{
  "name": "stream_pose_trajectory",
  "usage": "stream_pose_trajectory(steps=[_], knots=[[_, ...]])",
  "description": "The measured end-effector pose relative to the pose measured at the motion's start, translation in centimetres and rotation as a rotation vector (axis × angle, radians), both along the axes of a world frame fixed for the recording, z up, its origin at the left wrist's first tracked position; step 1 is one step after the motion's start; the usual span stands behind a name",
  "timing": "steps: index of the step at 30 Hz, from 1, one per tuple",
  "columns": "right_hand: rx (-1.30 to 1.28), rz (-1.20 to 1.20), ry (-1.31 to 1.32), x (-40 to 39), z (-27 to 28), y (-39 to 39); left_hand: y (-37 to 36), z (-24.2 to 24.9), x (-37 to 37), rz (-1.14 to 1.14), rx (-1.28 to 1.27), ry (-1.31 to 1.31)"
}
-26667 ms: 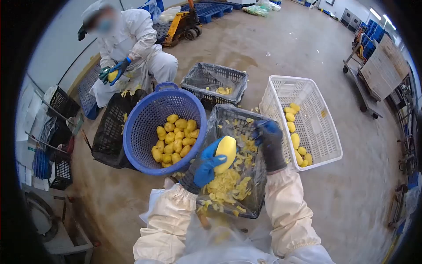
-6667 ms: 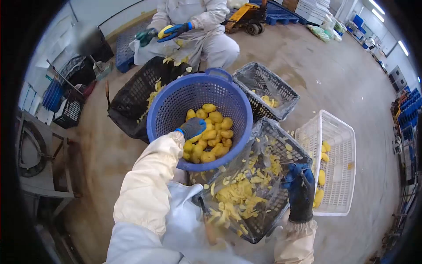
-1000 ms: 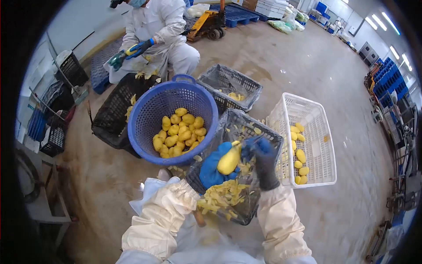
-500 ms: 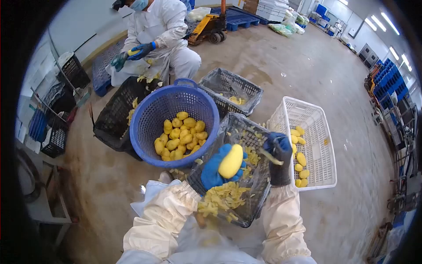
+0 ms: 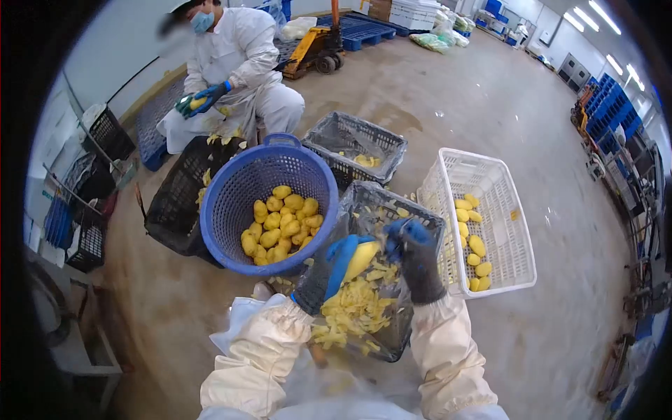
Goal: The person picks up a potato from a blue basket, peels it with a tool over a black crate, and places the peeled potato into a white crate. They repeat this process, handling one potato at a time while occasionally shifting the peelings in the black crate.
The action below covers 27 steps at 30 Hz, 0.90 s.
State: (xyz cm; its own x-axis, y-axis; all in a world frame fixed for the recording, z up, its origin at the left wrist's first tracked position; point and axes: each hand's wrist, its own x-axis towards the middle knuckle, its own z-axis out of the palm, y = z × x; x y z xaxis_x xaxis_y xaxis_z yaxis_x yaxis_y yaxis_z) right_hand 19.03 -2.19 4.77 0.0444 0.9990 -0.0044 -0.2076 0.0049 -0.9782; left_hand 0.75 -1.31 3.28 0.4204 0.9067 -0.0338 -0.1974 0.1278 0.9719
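Observation:
My left hand point(image 5: 325, 273), in a blue and dark glove, is closed around a smooth yellow potato point(image 5: 361, 260). Close to the potato's right end is my right hand point(image 5: 416, 260), its gloved fingers curled. Whatever those fingers grip is hidden from this angle. Beneath both hands stands a black crate point(image 5: 399, 343) lined with clear plastic. Potato peelings point(image 5: 355, 309) are heaped inside it. A blue basket point(image 5: 213, 222) to the left holds many potatoes point(image 5: 280, 222). On the right, a white crate point(image 5: 518, 238) contains several smooth, pale yellow potatoes point(image 5: 477, 245).
Another black crate point(image 5: 350, 168) with some peel stands behind. A dark crate point(image 5: 171, 203) sits left of the basket. Farther back, a co-worker point(image 5: 238, 59) in white sits holding a potato. A yellow pallet jack point(image 5: 308, 52) and blue pallets point(image 5: 360, 31) stand beyond.
My right hand has moved left and come close to the potato. The potato, still in my left hand, has turned and moved slightly left. The view has shifted a little.

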Motion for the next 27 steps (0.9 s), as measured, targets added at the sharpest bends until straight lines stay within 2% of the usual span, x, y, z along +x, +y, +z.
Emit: stream_pose_trajectory(steps=[2,3,4,5,6,8,10,11,12,14,17,18,20,22,24,25,26,27], knots=[[0.034,-0.233,0.025,2.1,-1.0,1.0,-0.2,1.1,0.0,0.144,0.608,0.286],[-0.001,-0.217,0.158,1.7,0.2,0.6,0.1,0.9,-0.1,0.134,0.615,0.286],[0.005,-0.226,0.161,0.9,1.2,0.1,0.3,0.3,-0.2,0.144,0.477,0.223],[-0.009,-0.071,0.155,-0.3,1.9,-0.6,0.5,-0.1,-0.4,0.155,0.337,0.161],[-0.025,0.083,0.151,-0.9,2.2,-1.0,0.6,0.0,-0.5,0.148,0.339,0.164],[-0.010,-0.013,0.072,1.0,0.2,-0.1,0.4,0.4,-0.8,0.146,0.462,0.139],[-0.109,-0.081,0.312,2.6,1.2,1.1,0.3,0.8,-1.0,0.142,0.459,0.162],[-0.036,-0.107,0.338,1.5,0.9,-0.1,0.3,1.0,-0.9,0.149,0.455,0.178],[-0.026,0.047,0.146,0.5,1.5,-1.0,0.3,1.0,-0.7,0.150,0.457,0.173],[-0.153,0.001,0.242,0.1,1.1,-0.6,0.0,1.0,-0.6,0.152,0.390,0.043],[-0.086,-0.120,0.249,3.4,-2.0,1.4,0.1,1.6,-0.9,0.157,0.452,0.122],[-0.081,-0.121,0.245,2.4,-0.7,0.7,0.3,1.4,-0.9,0.157,0.456,0.117],[-0.131,0.118,0.128,-0.8,2.9,-1.4,0.5,0.5,-0.9,0.179,0.453,0.189],[-0.125,0.072,0.196,1.1,-0.7,0.2,0.4,0.2,-1.0,0.163,0.464,0.156],[-0.076,-0.131,0.080,3.1,-1.7,1.1,0.5,0.3,-1.1,0.154,0.478,0.115],[0.115,-0.052,0.128,1.5,1.1,-0.5,0.6,0.3,-1.1,0.153,0.450,0.138],[0.084,0.062,0.149,0.3,1.2,-1.0,0.6,0.3,-1.0,0.156,0.419,0.159],[0.004,0.079,0.184,0.0,1.4,-0.8,0.7,0.7,-0.9,0.161,0.418,0.158]])
